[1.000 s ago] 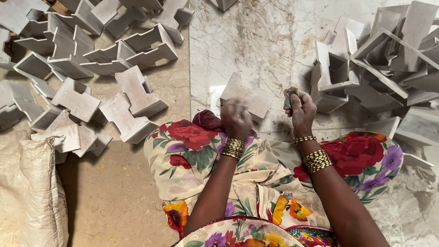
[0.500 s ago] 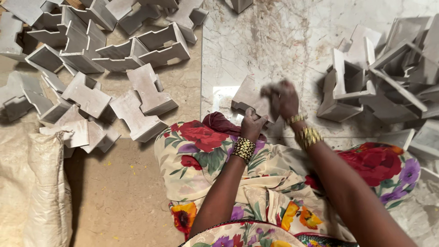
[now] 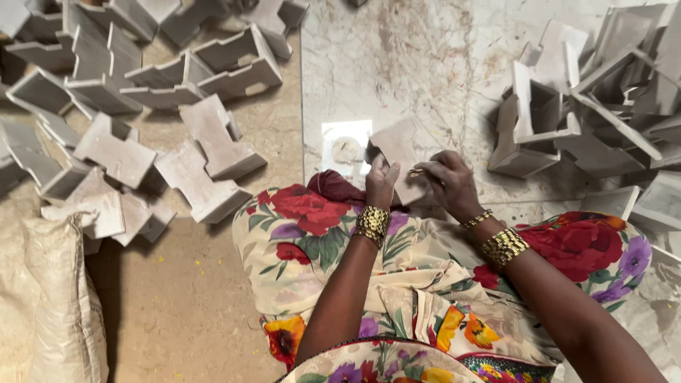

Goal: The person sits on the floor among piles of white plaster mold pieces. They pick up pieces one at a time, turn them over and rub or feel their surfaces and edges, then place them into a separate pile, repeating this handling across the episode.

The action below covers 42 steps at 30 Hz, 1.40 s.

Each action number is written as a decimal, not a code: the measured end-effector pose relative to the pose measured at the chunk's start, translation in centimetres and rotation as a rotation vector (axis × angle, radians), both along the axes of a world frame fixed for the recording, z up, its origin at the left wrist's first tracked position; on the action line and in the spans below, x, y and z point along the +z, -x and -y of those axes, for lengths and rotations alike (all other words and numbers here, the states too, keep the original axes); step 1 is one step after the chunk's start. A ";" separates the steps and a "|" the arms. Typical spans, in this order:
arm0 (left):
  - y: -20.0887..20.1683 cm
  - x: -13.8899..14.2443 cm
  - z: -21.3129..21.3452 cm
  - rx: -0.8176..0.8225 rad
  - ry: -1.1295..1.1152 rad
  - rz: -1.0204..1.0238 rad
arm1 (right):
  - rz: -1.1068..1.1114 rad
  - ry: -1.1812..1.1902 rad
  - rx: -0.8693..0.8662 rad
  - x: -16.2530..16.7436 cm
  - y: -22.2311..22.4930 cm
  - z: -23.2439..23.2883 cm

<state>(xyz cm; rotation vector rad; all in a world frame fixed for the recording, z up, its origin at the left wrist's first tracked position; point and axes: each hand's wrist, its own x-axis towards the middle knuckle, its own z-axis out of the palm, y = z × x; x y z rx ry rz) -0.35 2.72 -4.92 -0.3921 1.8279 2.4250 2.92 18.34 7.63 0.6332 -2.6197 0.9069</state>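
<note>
Near the edge of the marble floor slab (image 3: 425, 64), just in front of the person's lap, both hands meet on one pale stone piece (image 3: 394, 150). The left hand (image 3: 381, 186) grasps it from below, palm against its near face and fingers upright along its side. The right hand (image 3: 450, 183) is clenched around a thin stick-like tool (image 3: 418, 171) and presses it against the right side of the piece; what the tip does I cannot tell.

About the progress, I judge it as somewhere in the middle. Many similar stepped pieces lie spread on the sandy floor (image 3: 177, 312) at the left (image 3: 206, 163), and another heap of hollow box-like pieces (image 3: 567, 113) stands at the right, so work on many pieces seems done or waiting; which heap is finished the picture does not show.

Both forearms come forward from the lower edge, over the flowered cloth (image 3: 319, 234) on the knees, elbows bent, wrists with gold bangles (image 3: 505, 246) close together. A pale sack (image 3: 57, 298) leans at the lower left corner.
</note>
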 end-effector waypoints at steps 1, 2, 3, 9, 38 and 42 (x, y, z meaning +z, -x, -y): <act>-0.1 -0.1 0.0 -0.043 0.101 0.040 | 0.000 0.015 0.050 0.2 0.9 0.1; -0.3 -0.2 -0.1 -0.051 -0.035 -0.006 | 0.000 0.031 0.102 0.4 1.8 0.3; -0.5 -0.3 0.0 -0.060 -0.171 -0.048 | -0.009 0.009 0.056 0.5 2.8 0.8; -0.9 -0.1 0.1 -0.108 -0.225 0.032 | -0.097 0.024 -0.146 1.8 9.6 3.1; -2.6 4.9 2.8 -0.062 -0.461 -0.154 | -0.025 0.444 -0.372 2.8 -2.4 -2.4; -3.2 3.8 1.3 -0.104 -0.415 -0.125 | -0.245 0.248 -0.199 3.8 -1.4 -0.5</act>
